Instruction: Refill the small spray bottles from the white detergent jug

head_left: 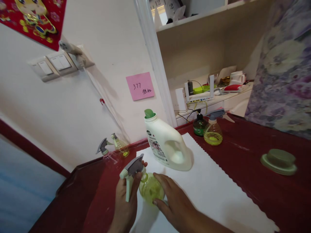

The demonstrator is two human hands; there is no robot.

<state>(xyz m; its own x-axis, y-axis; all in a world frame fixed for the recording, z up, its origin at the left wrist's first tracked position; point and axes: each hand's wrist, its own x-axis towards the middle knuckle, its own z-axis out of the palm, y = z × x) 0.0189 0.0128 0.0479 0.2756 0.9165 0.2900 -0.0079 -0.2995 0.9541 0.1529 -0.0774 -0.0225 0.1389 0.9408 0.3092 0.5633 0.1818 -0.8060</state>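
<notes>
A yellow-green see-through spray bottle (152,190) is tilted between my hands over a white sheet (206,194). My left hand (127,199) is closed around its grey and white trigger head (134,166), thumb by the collar. The head sits at the bottle's neck; whether it is screwed tight I cannot tell. My right hand (173,197) grips the bottle's round body, fingers above and thumb below. Just behind stands a large white detergent jug (167,142), uncapped, with a green spout showing in its mouth.
Against the wall stand a pink spray bottle (111,158) and a yellow one (120,145). At the back right are a dark green pump bottle (199,124) and a spray bottle with yellow liquid (213,134). A green cap (279,161) lies on the red table (243,145).
</notes>
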